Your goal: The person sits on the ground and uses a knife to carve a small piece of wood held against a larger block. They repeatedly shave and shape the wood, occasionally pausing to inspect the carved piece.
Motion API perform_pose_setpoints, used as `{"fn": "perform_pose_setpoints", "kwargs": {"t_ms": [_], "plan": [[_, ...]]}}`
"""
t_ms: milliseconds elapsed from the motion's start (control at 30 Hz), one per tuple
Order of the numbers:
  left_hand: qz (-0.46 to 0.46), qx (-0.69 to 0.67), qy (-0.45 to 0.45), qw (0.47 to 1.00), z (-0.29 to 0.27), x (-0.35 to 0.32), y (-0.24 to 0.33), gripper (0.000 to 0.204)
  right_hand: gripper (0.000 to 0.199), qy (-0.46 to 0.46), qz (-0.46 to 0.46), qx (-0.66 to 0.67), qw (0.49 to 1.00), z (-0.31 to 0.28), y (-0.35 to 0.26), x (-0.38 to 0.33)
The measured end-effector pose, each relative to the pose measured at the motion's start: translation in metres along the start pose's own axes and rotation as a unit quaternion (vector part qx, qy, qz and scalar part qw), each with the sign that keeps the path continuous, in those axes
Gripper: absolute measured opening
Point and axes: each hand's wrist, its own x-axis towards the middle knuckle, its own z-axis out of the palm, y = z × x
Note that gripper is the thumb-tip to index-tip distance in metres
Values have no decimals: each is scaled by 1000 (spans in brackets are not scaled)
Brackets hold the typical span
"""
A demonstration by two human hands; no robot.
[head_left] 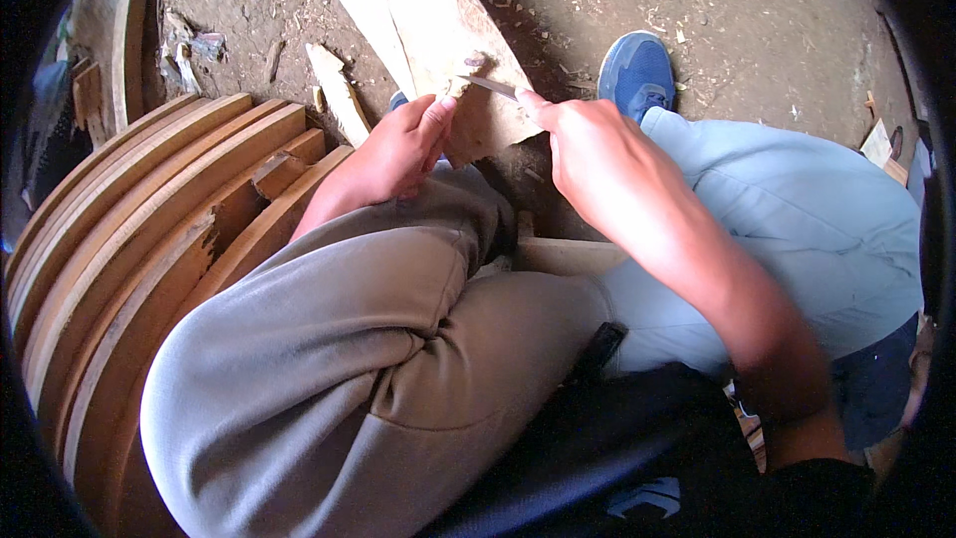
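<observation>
My right hand (593,149) is closed around a knife, its handle hidden in my fingers. The thin knife blade (491,87) points left toward the fingertips of my left hand (406,144). Those fingers pinch a small pale piece of wood (456,87), with the blade tip right beside it; whether they touch I cannot tell. A small dark brown bit (476,64) shows just above the blade, and I cannot make out if it belongs to the piece. Under both hands a wide pale wooden board (418,5) slants away from between my knees.
Several curved wooden planks (149,209) are stacked at my left. A pointed wood offcut (339,90) lies on the dirt floor (757,30) among scattered shavings. My blue shoe (637,75) stands right of the board. Another wood strip (573,255) shows between my legs.
</observation>
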Motion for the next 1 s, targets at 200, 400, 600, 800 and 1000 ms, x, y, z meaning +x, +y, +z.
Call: {"fn": "perform_pose_setpoints", "kwargs": {"t_ms": [200, 400, 600, 800, 1000], "plan": [[-26, 15, 8, 1000, 1, -10, 12, 45, 24, 11, 10, 11, 1000, 5, -10, -4], [14, 34, 9, 999, 2, -4, 11, 46, 30, -26, 52, -28, 998, -1, -26, -6], [7, 7, 27, 1000, 5, -3, 4, 46, 26, -6, 24, -11, 1000, 16, -25, -3], [19, -43, 19, 999, 4, -3, -3, 45, 37, -60, -30, 52, 996, 7, 23, 15], [-4, -53, 5, 999, 2, -12, 12, 47, 24, -48, 8, 53, 997, -31, 2, 9]]}}
